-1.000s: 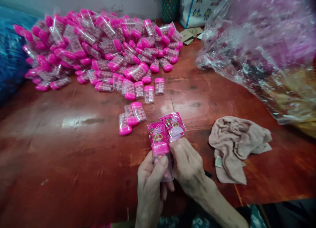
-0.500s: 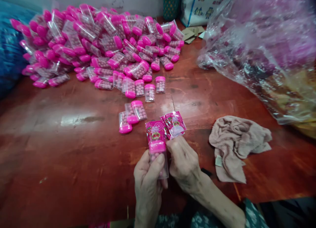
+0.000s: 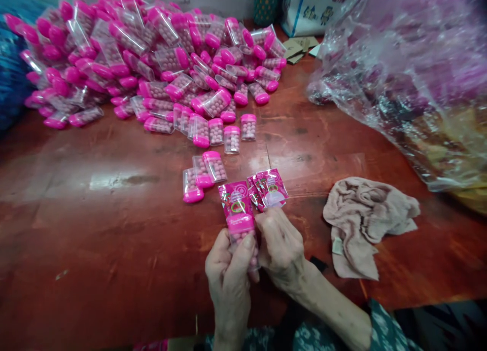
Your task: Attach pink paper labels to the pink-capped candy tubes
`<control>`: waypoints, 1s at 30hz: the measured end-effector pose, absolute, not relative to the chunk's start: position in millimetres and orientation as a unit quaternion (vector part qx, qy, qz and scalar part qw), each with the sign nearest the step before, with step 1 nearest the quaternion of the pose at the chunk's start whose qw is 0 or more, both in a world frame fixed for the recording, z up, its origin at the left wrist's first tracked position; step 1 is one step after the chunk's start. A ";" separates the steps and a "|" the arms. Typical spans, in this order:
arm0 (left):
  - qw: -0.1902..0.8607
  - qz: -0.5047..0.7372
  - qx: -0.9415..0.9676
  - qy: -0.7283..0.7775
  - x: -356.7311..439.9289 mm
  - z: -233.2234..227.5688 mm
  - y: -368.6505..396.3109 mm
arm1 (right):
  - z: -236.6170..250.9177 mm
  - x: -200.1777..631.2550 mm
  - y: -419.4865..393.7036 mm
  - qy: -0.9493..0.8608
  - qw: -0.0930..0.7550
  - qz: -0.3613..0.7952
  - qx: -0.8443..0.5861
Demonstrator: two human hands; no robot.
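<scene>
My left hand is closed around a small clear container of pink candy balls, held upright with its pink cap at the top. Behind the cap rises a glossy pink printed packet; its lower end is hidden. My right hand is curled shut close beside the container. A few more pink packets, fanned out, stick up from the top of its fingers, which hide their lower ends. Just beyond lie three loose candy containers, with several others farther up the table.
A large heap of pink-capped candy containers covers the back left of the red-brown table. At the right lie a crumpled beige cloth and clear plastic bags. A blue bag stands at far left.
The container and the packet behind it have shifted slightly up and left in view. Both hands keep their grip. The whole view has tilted a little.
</scene>
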State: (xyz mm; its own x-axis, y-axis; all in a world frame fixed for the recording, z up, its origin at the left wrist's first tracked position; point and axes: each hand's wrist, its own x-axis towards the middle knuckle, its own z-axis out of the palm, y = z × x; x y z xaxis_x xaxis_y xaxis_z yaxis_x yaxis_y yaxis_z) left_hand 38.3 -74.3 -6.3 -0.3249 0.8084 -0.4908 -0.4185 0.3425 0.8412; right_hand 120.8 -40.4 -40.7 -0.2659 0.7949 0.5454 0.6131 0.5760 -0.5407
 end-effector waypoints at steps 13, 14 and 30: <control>0.498 0.598 0.183 0.601 27.2 -14.0 -69.0 | -44.0 110.6 -57.6 -0.782 0.445 0.175 -0.399; 0.510 0.601 0.174 0.590 25.3 -13.8 -68.0 | -41.6 110.6 -59.0 -0.773 0.451 0.197 -0.401; 0.566 0.569 0.152 0.576 30.5 -9.4 -73.8 | 1.4 103.3 -46.8 -0.311 0.411 0.722 -0.461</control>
State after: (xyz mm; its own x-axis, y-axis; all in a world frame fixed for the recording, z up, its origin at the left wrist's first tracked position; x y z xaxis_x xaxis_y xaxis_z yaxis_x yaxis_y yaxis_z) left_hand 30.5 -73.8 -9.4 -0.3128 0.8195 -0.4803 -0.4701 0.3058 0.8279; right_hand 103.3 -46.8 1.4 -0.2368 0.8809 -0.4099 -0.3068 -0.4681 -0.8287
